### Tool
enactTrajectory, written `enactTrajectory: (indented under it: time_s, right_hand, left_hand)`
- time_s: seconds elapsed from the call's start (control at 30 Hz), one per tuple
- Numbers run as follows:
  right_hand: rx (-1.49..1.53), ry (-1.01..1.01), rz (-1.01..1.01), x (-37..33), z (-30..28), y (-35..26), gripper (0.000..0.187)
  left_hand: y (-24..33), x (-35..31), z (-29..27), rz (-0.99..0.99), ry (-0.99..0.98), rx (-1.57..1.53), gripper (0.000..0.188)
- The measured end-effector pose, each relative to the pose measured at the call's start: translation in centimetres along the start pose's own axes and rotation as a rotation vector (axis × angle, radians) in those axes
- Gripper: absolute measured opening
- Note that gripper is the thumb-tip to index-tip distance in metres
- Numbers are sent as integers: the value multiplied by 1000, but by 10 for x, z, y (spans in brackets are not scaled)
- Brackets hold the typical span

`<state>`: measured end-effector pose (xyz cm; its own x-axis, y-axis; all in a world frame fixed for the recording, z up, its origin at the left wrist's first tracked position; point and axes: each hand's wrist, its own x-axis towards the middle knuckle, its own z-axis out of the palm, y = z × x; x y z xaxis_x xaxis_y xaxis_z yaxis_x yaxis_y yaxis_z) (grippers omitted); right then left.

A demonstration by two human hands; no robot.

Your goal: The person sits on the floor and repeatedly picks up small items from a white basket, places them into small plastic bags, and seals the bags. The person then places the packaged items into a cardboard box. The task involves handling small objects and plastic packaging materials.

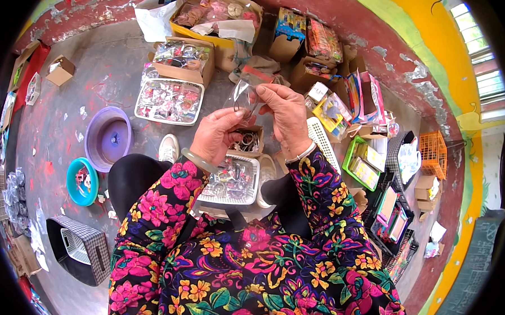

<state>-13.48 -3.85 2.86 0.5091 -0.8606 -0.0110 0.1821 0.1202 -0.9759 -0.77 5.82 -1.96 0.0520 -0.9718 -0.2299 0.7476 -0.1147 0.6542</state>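
Between my two hands is a small clear plastic bag, its surface catching the light. My left hand pinches its lower part between thumb and fingers. With thumb and forefinger, my right hand grips the upper right edge. A dark, thin item seems to lie inside the bag, too small to name. Below my hands stands a small cardboard box with ring-shaped pieces in it. Closer to my lap, a white plastic basket holds several clear-wrapped small items.
A white basket of packets stands ahead on the left, before cardboard boxes. Purple and teal basins sit left, near a checked bin. At right are a green basket, black crates and an orange crate.
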Motion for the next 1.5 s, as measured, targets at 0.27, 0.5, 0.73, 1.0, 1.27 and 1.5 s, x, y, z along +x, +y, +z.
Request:
enactTrajectory:
  time_s: [0.27,0.5,0.73,1.0,1.27,1.5]
  right_hand:
    - [-1,-5,-12,1,-1,-4,13]
    - [-206,-99,21,-1,-10,-6,14]
    - [-241,-206,71,-5,0,-6,12]
    - [-195,-136,51,-2,-3,-1,17]
    - [-202,-118,91,-2,0,-2,13]
    - [-196,-130,85,-2,-1,0,12]
  left_hand:
    - [7,6,-2,75,34,186,38]
    - [36,1,7,154,170,259,32]
    - [33,2,-2,69,45,116,21]
    - [28,2,-1,179,-36,-6,21]
    - [25,3,-2,178,20,-52,20]
    - [28,-1,4,147,102,-20,16]
